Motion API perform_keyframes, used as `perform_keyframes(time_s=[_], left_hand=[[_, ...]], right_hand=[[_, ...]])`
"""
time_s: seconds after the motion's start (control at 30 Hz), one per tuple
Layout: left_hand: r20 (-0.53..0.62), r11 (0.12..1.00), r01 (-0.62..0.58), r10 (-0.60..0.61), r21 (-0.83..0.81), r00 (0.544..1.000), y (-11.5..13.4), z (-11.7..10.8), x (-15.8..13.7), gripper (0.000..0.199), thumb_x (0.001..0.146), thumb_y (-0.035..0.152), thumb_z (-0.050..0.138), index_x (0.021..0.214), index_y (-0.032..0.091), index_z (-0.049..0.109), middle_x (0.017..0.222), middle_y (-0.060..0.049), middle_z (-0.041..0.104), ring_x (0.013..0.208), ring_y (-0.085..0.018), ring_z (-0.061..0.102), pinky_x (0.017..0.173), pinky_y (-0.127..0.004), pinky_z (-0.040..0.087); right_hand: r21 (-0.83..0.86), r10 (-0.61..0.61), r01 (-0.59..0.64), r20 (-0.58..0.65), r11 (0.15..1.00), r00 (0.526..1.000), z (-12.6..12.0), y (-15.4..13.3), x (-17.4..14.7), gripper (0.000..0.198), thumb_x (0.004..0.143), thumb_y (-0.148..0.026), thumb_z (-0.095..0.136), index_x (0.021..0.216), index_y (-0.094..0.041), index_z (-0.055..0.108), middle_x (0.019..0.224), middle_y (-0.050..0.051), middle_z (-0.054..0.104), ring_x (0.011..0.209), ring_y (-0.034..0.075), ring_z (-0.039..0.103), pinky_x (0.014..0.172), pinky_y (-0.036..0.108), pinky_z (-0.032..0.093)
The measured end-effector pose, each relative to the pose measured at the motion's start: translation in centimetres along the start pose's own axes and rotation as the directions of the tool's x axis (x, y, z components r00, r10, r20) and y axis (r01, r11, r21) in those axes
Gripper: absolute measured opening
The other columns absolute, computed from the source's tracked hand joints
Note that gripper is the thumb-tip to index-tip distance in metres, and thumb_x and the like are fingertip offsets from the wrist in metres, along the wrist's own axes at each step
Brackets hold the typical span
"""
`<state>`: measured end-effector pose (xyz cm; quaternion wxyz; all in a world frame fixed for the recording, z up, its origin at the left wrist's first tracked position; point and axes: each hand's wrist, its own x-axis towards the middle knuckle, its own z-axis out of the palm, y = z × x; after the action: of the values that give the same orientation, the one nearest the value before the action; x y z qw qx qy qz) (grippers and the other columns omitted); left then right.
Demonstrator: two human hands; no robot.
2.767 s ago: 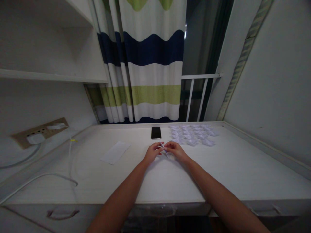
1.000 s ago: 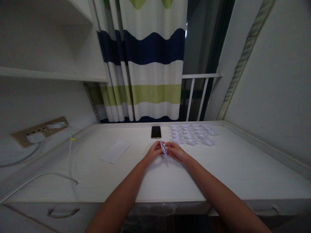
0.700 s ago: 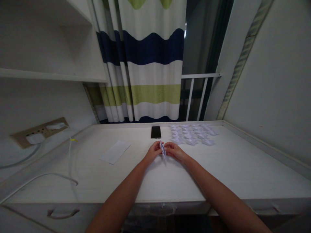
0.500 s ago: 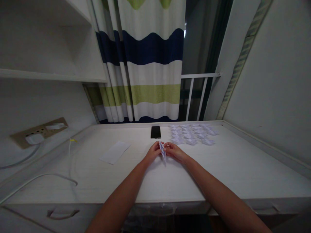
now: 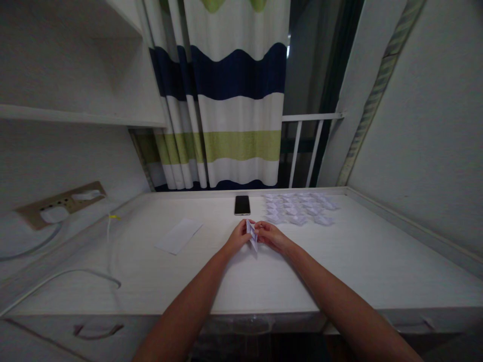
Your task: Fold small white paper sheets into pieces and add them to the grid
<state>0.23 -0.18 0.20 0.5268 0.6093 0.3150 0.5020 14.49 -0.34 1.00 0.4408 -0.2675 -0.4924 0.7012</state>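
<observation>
A small folded white paper (image 5: 252, 238) stands between my two hands over the middle of the desk, its pointed lower end hanging toward me. My left hand (image 5: 240, 235) grips it from the left side, thumb toward me and fingers behind. From the right, my right hand (image 5: 268, 235) pinches its other side with bent fingers. Just beyond the hands lies a black phone (image 5: 242, 205), flat on the desk. Rows of folded paper boats (image 5: 297, 219) sit to the right of it. Flat white sheets of paper (image 5: 179, 236) lie to the left of my hands.
The white desk (image 5: 264, 291) has a raised rim at the back and sides. A white cable (image 5: 75, 271) runs over its left part, near a wall socket panel (image 5: 62, 205) with plugs. A striped curtain (image 5: 241, 115) hangs behind; a shelf (image 5: 81, 116) juts out upper left.
The folded paper has turned slightly and shows a bit more of its inner face between my fingers. Both hands stay in nearly the same place; the other things have not moved.
</observation>
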Motion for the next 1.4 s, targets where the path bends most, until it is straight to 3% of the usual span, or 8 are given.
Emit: perform_keyframes(time_s=[0.17, 0.9, 1.4], left_hand=[[-0.030, 0.998, 0.000, 0.001, 0.062, 1.000, -0.30, -0.08, 0.03, 0.032, 0.056, 0.010, 0.055, 0.087, 0.017, 0.047, 0.072, 0.001, 0.055, 0.066, -0.011, 0.054, 0.060, -0.022, 0.041], [-0.015, 0.997, 0.072, -0.072, -0.003, 0.997, 0.17, -0.01, 0.02, 0.035, 0.053, 0.008, 0.047, 0.087, 0.016, 0.046, 0.065, 0.003, 0.055, 0.054, -0.009, 0.052, 0.050, -0.019, 0.038], [-0.025, 0.979, 0.109, -0.115, -0.173, 0.993, 0.46, 0.34, -0.21, 0.025, 0.056, 0.018, 0.057, 0.080, 0.016, 0.050, 0.066, 0.001, 0.055, 0.054, -0.010, 0.052, 0.050, -0.021, 0.039]], right_hand=[[-0.063, 0.007, -0.008, -0.005, 0.998, 1.000, -0.12, 0.15, 0.07, 0.030, 0.050, -0.023, 0.073, 0.069, -0.017, 0.051, 0.062, -0.005, 0.053, 0.054, 0.007, 0.049, 0.053, 0.021, 0.037], [0.064, 0.013, -0.014, 0.009, 0.998, 1.000, -0.14, 0.09, 0.02, 0.026, 0.051, -0.018, 0.073, 0.067, -0.016, 0.052, 0.065, -0.003, 0.058, 0.060, 0.008, 0.054, 0.059, 0.022, 0.040], [0.068, 0.005, -0.008, 0.035, 0.998, 0.999, 0.05, -0.14, -0.21, 0.023, 0.056, -0.023, 0.070, 0.071, -0.015, 0.055, 0.069, -0.001, 0.059, 0.063, 0.010, 0.056, 0.064, 0.025, 0.043]])
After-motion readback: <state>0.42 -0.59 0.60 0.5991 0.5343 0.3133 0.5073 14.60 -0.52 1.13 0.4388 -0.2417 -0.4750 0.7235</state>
